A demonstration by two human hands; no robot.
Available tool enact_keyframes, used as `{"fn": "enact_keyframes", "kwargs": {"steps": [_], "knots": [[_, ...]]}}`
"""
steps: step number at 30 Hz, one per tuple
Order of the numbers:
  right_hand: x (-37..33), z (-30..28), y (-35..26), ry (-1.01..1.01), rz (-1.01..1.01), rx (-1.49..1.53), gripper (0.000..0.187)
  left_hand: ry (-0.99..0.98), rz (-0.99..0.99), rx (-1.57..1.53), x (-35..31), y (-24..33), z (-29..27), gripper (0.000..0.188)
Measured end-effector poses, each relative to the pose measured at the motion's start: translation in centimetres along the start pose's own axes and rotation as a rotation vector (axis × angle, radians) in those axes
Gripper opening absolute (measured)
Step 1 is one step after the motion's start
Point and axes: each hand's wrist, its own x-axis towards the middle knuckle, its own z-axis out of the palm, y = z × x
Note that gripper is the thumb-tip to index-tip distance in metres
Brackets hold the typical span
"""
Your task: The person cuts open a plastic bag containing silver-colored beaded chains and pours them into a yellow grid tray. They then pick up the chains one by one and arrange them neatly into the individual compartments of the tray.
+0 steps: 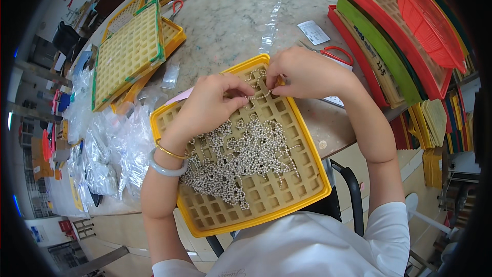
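A yellow-rimmed tray (312, 159) with a beige grid of square pockets lies in front of me, its near part over my lap. Heaped across its middle is a pile of silver ball chains (246, 154). Over the tray's far end, my left hand (218, 100) pinches a strand of ball chain (256, 96), thumb against fingers. Just to its right, my right hand (294, 74) closes on the same strand near the tray's far right corner. A small brownish-gold bit shows at its fingertips, too small to make out.
Clear plastic bags (118, 149) cover the table's left side, below stacked grid trays (128, 54). Red-handled scissors (335, 55) and a paper slip (313, 32) lie beyond my right hand. Red and green trays (379, 46) stand stacked at the right. A clear plastic strip (269, 28) lies ahead.
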Motion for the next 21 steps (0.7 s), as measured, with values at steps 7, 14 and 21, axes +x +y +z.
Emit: {"fn": "enact_keyframes", "kwargs": {"steps": [7,14,21], "knots": [[-0.3,-1.2,-1.4,-0.015,0.065,0.047,0.012,0.023,0.068,0.073,-0.5,-0.5,0.2,0.020],[0.2,0.1,-1.1,0.011,0.025,0.022,0.013,0.069,0.221,0.276,-0.2,-1.5,1.9,0.016],[0.2,0.2,-0.5,0.009,0.002,0.046,0.019,0.101,0.062,0.106,-0.3,-0.4,1.2,0.013]]}}
